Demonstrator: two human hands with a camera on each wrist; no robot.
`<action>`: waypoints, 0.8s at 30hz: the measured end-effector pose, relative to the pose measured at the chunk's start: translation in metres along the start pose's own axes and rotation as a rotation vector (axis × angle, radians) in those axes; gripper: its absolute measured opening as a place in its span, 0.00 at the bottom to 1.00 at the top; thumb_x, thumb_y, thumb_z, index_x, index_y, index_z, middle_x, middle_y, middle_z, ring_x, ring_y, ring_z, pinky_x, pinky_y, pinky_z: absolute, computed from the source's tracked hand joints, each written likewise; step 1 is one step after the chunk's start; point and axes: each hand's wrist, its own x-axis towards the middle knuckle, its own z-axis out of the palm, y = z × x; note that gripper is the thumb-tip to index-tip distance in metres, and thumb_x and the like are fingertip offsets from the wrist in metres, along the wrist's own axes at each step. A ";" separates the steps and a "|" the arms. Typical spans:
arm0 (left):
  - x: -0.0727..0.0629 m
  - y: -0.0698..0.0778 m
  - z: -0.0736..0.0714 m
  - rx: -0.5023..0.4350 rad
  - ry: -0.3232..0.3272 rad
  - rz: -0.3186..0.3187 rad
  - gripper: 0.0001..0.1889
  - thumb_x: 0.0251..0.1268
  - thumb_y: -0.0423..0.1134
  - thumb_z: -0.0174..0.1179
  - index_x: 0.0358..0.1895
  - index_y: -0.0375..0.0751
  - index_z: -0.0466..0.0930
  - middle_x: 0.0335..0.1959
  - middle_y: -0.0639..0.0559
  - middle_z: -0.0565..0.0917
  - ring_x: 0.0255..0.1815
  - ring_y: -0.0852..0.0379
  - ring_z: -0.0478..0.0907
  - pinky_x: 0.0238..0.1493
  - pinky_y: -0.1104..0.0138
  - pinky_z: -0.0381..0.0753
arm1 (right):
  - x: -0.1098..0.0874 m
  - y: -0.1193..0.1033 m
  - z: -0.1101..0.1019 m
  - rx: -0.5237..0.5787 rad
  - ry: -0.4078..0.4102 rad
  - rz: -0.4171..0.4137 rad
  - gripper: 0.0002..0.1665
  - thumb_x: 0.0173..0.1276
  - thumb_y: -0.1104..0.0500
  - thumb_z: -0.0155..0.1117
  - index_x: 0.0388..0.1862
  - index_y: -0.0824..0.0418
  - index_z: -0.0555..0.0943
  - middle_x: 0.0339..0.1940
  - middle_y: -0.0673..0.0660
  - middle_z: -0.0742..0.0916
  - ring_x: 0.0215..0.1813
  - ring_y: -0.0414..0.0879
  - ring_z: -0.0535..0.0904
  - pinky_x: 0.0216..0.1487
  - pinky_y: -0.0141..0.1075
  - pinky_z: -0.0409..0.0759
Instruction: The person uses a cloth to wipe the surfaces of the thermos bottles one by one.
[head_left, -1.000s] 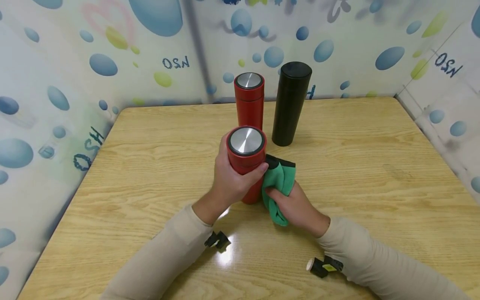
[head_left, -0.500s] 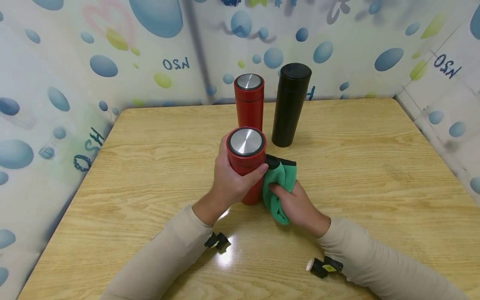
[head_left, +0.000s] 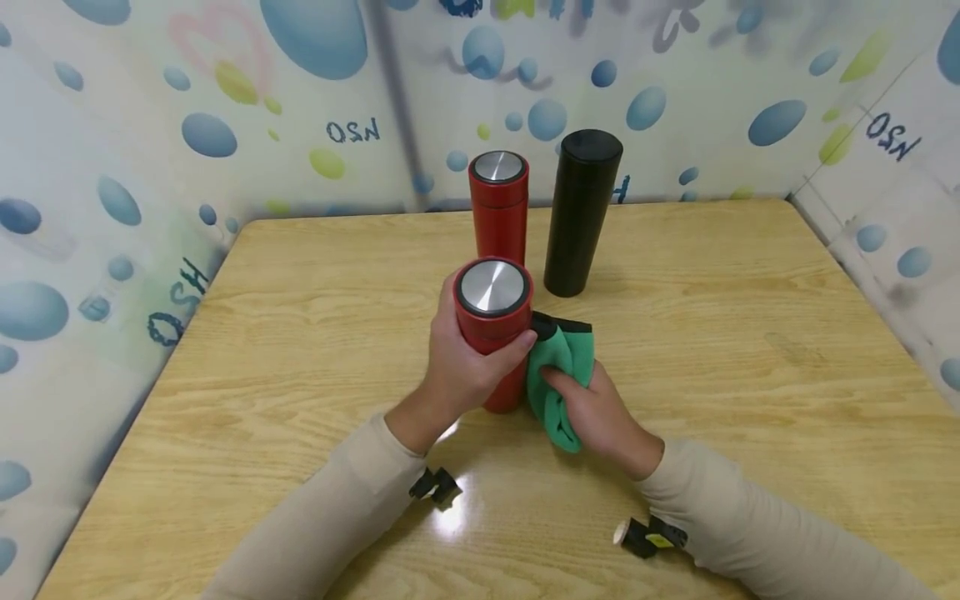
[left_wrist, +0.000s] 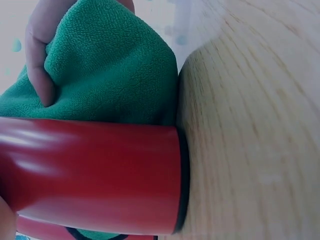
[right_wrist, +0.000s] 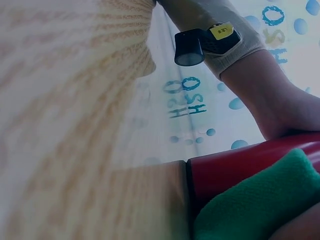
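My left hand (head_left: 468, 367) grips a red vacuum flask (head_left: 504, 390) near its top, with the thumb across the front. The flask stands upright, its silver-topped lid facing up, and its dark base meets the table in the left wrist view. In my right hand (head_left: 600, 412) is a folded green cloth (head_left: 558, 367) with a black edge, pinched under the thumb. The cloth (left_wrist: 115, 65) lies against the flask's right side, and part of its black edge shows beyond the flask in the left wrist view. The right fingers are mostly hidden behind the cloth in the head view.
Directly behind the held flask stands a second red flask (head_left: 500, 208), its lower part hidden. A tall black flask (head_left: 583, 217) stands to its right. All are on a wooden table (head_left: 300, 317), with patterned walls (head_left: 420, 83) behind and at both sides.
My right hand and the cloth have shifted very slightly to the right along the flask's side. The left hand keeps its grip, and the flasks stay where they were.
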 end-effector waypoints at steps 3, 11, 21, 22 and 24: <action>0.000 -0.001 0.000 0.003 0.007 0.000 0.42 0.57 0.58 0.68 0.66 0.34 0.62 0.59 0.41 0.78 0.61 0.51 0.75 0.57 0.56 0.83 | -0.001 -0.002 0.000 -0.012 0.024 -0.006 0.14 0.76 0.63 0.50 0.52 0.70 0.76 0.38 0.57 0.80 0.38 0.38 0.77 0.45 0.30 0.77; -0.001 -0.001 0.001 0.007 0.013 -0.004 0.45 0.57 0.63 0.66 0.67 0.34 0.62 0.59 0.41 0.78 0.61 0.52 0.76 0.57 0.55 0.84 | -0.002 -0.002 0.001 -0.016 0.024 -0.007 0.14 0.76 0.63 0.50 0.53 0.70 0.77 0.38 0.58 0.80 0.38 0.38 0.77 0.45 0.29 0.77; -0.001 -0.001 0.001 0.006 0.022 -0.005 0.45 0.56 0.64 0.66 0.67 0.34 0.62 0.59 0.40 0.78 0.60 0.52 0.76 0.57 0.55 0.83 | -0.004 -0.004 0.000 0.018 0.033 -0.001 0.16 0.76 0.62 0.51 0.55 0.70 0.76 0.43 0.58 0.81 0.42 0.37 0.78 0.48 0.29 0.78; -0.001 -0.001 0.001 0.006 0.021 -0.006 0.45 0.56 0.64 0.66 0.67 0.34 0.62 0.59 0.41 0.78 0.61 0.52 0.76 0.57 0.55 0.83 | -0.004 -0.004 0.000 0.020 0.034 -0.002 0.16 0.76 0.61 0.51 0.55 0.70 0.76 0.42 0.57 0.81 0.41 0.37 0.78 0.48 0.29 0.78; -0.001 -0.001 0.001 0.004 0.018 -0.006 0.45 0.57 0.63 0.66 0.67 0.35 0.62 0.59 0.41 0.78 0.61 0.52 0.76 0.57 0.55 0.83 | -0.004 -0.004 0.000 0.017 0.033 -0.011 0.16 0.76 0.61 0.51 0.55 0.70 0.76 0.41 0.56 0.81 0.40 0.37 0.78 0.47 0.29 0.78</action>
